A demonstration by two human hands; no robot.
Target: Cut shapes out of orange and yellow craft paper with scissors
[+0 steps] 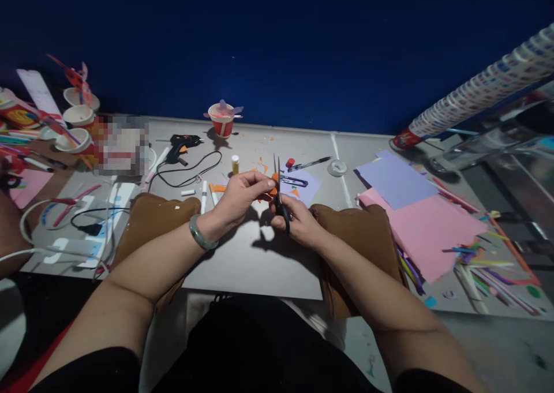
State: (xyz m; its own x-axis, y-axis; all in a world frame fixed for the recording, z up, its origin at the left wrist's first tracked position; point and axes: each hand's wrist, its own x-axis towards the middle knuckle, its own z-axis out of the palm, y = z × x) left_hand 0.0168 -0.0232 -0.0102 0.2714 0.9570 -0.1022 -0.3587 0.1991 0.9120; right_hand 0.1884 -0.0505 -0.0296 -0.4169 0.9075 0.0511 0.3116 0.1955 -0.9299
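Observation:
My left hand (242, 195), with a bracelet at its wrist, pinches a small piece of orange paper (273, 188). My right hand (296, 223) holds black-handled scissors (283, 211), whose blades point away from me and stand slightly apart beside the orange paper. Part of the paper is hidden behind my fingers. Just beyond my hands lie a utility knife (294, 182), a pen (310, 163), a red cap (290, 163) and orange scraps on a purple sheet (314, 188). A glue stick (235, 164) stands upright near my left hand.
A glue gun (178, 149) with a looped cord lies to the left. Behind it stands a paper cup (222, 122). Brown cushions (162, 223) flank my forearms. Pink paper (433, 234) and stacked cups (471, 84) are at right; a power strip (101, 237) and another person's arm are at left.

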